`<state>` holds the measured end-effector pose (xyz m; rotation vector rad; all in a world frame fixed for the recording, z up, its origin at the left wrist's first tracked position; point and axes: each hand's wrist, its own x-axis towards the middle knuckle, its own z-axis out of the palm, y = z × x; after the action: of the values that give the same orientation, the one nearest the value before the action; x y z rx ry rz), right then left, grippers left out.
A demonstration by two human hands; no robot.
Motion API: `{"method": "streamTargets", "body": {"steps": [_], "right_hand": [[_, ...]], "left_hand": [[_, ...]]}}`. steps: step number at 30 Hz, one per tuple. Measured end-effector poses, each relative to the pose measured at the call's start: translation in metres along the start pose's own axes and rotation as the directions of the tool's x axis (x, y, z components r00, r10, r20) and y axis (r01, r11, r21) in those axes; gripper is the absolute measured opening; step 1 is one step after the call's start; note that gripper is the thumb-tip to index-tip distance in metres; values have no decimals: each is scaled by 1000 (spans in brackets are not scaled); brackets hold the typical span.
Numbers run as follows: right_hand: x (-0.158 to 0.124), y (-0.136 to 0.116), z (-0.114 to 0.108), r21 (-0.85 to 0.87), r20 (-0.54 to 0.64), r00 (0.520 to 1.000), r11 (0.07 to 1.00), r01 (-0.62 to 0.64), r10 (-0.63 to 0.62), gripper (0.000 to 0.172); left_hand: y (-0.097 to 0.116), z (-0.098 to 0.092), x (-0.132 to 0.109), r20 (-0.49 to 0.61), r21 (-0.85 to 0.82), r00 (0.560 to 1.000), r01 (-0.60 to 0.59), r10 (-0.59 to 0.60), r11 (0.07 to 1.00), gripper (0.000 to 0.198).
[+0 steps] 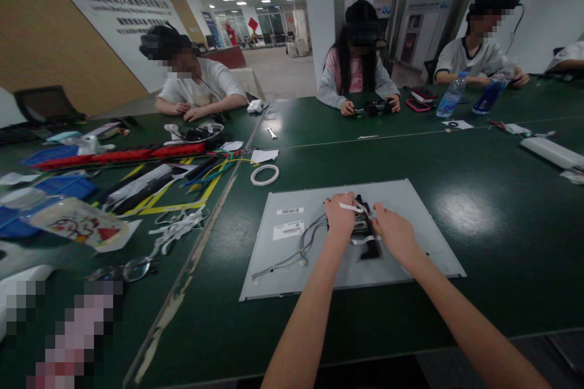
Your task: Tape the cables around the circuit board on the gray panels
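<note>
A flat grey metal panel (401, 267), seemingly the back of a display, lies on the table with white labels (289, 230) at its left. On its middle sits a black slotted device (371, 248) with white tape strips (362, 241) across it. My left hand (340, 216) is closed round the device's far left side, and a tape strip crosses its fingers. At the device's right edge my right hand (396, 232) is closed in a pinch; what its fingertips hold is hidden. A looped grey cable (303, 252) runs from the device over the panel's left half.
A roll of white tape (264, 175) and a wrench (272, 133) lie beyond the panel. Leftward are coloured wires (214, 173), glasses (137, 268), white cords (182, 228) and a red strip (132, 155). Several people sit across the table; water bottles (451, 96) stand far right.
</note>
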<state>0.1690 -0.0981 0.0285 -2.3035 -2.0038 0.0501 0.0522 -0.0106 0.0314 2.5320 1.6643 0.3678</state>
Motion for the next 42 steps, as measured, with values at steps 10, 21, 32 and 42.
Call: {"method": "streamTargets", "body": {"steps": [10, 21, 32, 42], "right_hand": [[1, 3, 2, 24, 2, 1000, 1000, 16, -16, 17], [1, 10, 5, 223, -143, 989, 975, 10, 22, 24], [9, 4, 2, 873, -117, 993, 473, 119, -36, 44], [13, 21, -4, 980, -143, 975, 161, 116, 169, 35]], "left_hand": [[3, -2, -2, 11, -13, 1000, 22, -21, 1000, 18], [0, -9, -4, 58, -37, 998, -17, 19, 999, 24], [13, -22, -20, -136, -70, 989, -74, 64, 995, 21], [-18, -36, -20, -226, -102, 972, 46, -69, 994, 17]]}}
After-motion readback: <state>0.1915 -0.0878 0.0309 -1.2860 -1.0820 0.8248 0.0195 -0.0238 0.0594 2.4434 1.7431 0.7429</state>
